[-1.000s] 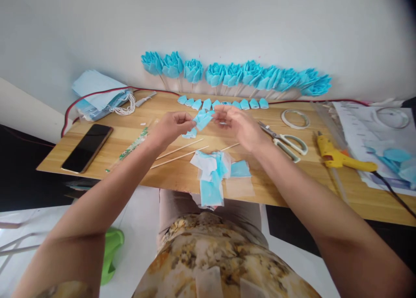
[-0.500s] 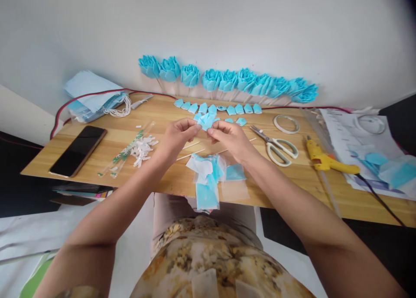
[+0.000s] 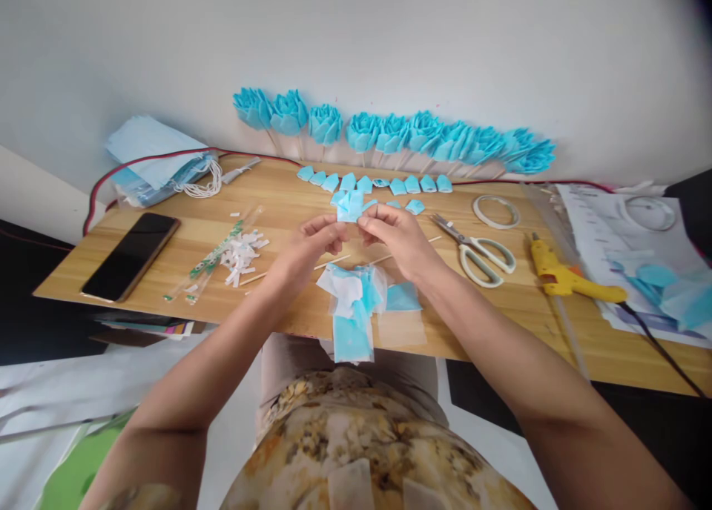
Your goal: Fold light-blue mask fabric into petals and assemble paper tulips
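Observation:
Between my hands, above the table, is a light-blue piece of folded fabric [image 3: 350,207], square at the bottom with a peaked fold on top. My left hand [image 3: 316,244] is closed with its thumb and fingertips at the lower left corner. At the lower right edge, my right hand [image 3: 396,234] pinches it between thumb and forefinger. Just beyond lies a row of small blue folded petals [image 3: 411,184]. Nearer me, loose blue and white fabric pieces [image 3: 354,332] overlap at the table's front edge. Thin wooden sticks [image 3: 334,262] lie under my hands.
Blue fabric flowers [image 3: 325,124] on sticks lean along the wall. Scissors [image 3: 483,258], a tape roll [image 3: 496,211] and a yellow glue gun [image 3: 578,282] with its cord lie right. Leftward are a phone [image 3: 132,256], white scraps [image 3: 245,254] and stacked face masks [image 3: 159,150].
The blue fabric piece has turned from a spread, crumpled shape to a squarer one facing me. Both hands have shifted slightly, the left one lower.

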The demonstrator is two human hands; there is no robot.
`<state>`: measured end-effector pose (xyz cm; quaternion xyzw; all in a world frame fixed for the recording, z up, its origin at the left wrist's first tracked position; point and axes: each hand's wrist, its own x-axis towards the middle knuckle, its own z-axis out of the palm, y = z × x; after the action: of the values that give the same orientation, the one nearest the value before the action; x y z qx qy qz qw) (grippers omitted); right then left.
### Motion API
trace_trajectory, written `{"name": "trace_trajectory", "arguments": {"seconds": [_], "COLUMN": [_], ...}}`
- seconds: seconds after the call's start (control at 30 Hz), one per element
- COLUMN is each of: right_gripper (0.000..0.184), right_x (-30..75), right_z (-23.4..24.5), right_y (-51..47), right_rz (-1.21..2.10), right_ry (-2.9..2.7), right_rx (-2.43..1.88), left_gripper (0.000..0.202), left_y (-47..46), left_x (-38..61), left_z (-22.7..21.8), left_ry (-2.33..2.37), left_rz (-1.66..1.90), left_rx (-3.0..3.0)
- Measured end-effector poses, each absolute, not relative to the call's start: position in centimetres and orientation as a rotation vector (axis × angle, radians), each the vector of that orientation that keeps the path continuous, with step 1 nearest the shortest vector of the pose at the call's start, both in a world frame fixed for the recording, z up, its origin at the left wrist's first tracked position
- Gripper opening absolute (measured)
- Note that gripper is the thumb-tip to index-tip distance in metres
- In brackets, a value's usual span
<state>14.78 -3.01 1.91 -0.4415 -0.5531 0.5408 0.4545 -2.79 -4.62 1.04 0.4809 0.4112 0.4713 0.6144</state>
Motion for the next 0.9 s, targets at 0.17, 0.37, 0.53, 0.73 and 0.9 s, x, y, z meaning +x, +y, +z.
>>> {"name": "trace_trajectory", "arguments": {"seconds": [0.17, 0.37, 0.53, 0.73, 0.9], "right_gripper": [0.023, 0.022, 0.016, 0.014, 0.022], "right_x": [14.9, 15.8, 16.1, 16.0, 16.1], "right_z": [1.4, 1.3, 1.0, -0.1, -0.2], "right_y": [-2.8, -3.3, -4.2, -4.0, -4.0], "right_rz": [1.355, 1.031, 0.207, -0.032, -0.052], "right_ry": [-1.384, -1.522, -1.848, -2.008, -2.024], "right_rx": [-1.097, -1.163, -1.112, -1.1, -1.15], "left_gripper": [0.018, 0.022, 0.022, 0.017, 0.017], "left_y": [-4.8, -4.5, -4.6, -4.7, -4.8], "left_x": [-1.3, -0.8, -0.5, -0.1, -0.1], "left_z": [0.8, 0.3, 0.3, 0.2, -0.1], "left_ry": [0.966, 1.051, 1.092, 1.144, 1.189], "left_rz": [1.19, 1.245, 1.22, 1.222, 1.224], "left_rx": [1.002, 0.952, 1.007, 1.137, 1.209]}}
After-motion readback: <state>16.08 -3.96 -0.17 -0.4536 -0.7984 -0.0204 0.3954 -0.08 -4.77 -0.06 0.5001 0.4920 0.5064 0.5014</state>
